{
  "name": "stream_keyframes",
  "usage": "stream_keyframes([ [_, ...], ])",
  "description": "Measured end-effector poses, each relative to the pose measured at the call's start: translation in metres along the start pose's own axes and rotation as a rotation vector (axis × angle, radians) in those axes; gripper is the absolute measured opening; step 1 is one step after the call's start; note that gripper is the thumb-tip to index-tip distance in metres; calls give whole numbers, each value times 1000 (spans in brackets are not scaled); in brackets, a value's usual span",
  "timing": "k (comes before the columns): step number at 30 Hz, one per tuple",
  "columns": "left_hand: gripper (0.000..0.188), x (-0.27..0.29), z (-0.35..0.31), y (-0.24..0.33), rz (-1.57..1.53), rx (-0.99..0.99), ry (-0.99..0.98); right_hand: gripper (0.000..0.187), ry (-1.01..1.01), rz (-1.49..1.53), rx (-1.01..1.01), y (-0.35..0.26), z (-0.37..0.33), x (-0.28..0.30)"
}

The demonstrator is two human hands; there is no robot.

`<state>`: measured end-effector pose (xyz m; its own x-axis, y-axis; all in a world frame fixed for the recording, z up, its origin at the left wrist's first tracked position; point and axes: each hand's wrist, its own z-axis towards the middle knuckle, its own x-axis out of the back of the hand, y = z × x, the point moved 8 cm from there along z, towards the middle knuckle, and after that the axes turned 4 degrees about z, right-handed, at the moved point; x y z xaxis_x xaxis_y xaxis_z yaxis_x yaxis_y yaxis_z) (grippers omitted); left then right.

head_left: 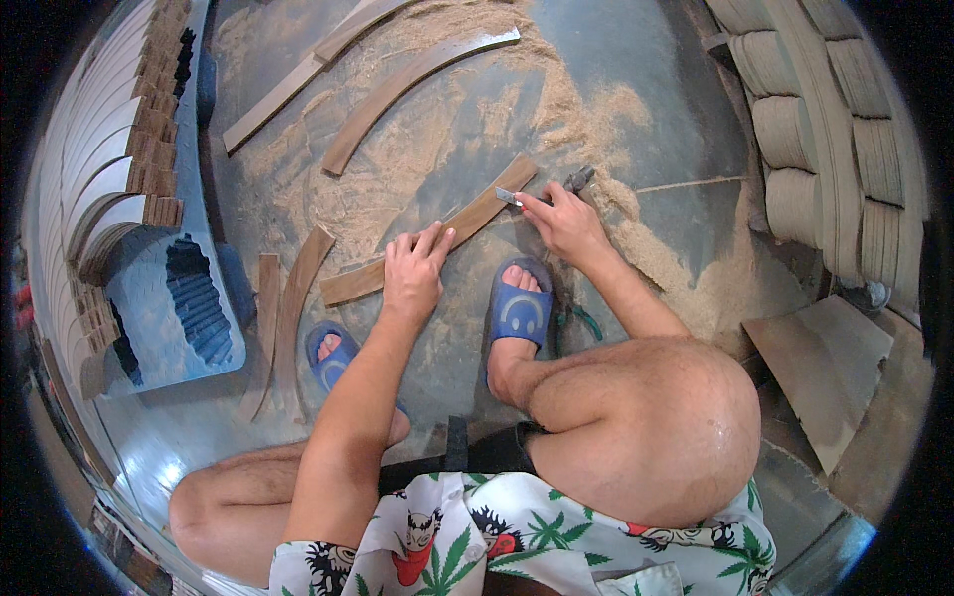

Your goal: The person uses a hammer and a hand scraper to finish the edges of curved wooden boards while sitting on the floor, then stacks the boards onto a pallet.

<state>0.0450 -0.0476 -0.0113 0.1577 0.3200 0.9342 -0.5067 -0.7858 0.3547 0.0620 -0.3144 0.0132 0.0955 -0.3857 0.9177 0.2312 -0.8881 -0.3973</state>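
Observation:
A slightly curved brown wooden strip [358, 283] lies slantwise on the dusty floor in front of my feet. My left hand [413, 270] grips it near the middle, fingers pressed over its top. Over its far right end, my right hand [568, 226] pinches a small tool with a flat metal blade [508, 197]. The blade's tip is at the strip; whether it touches I cannot tell. Just past my right hand shows a dark cylindrical piece [579, 179], partly hidden by the hand.
More curved strips [397, 89] lie beyond, and others [303, 268] at left. Stacked curved pieces [109, 189] stand on a blue plastic pallet [224, 348]. Bundled pieces [790, 159] line the right. Sawdust [616, 109] covers the floor; green-handled pliers [586, 320] lie by my right slipper [520, 303].

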Motion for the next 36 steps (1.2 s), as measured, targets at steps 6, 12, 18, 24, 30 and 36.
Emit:
stream_keyframes([
  [6,65,2,2,3,30,8,6,36,76,-213,147,-12,10,14],
  [12,74,-4,-1,0,18,27,-15,39,237,-224,62,12,30,67],
  [18,66,2,1,2,42,35,-14,34,95,211,-64,-13,-3,22],
  [24,67,-1,0,4,51,31,-25,31,297,110,-336,33,-5,21],
  [30,70,-2,3,4,54,35,-26,31,267,244,-203,9,-15,42],
  [36,73,-6,-1,-1,40,16,-9,39,79,101,-343,-11,-80,26],
])
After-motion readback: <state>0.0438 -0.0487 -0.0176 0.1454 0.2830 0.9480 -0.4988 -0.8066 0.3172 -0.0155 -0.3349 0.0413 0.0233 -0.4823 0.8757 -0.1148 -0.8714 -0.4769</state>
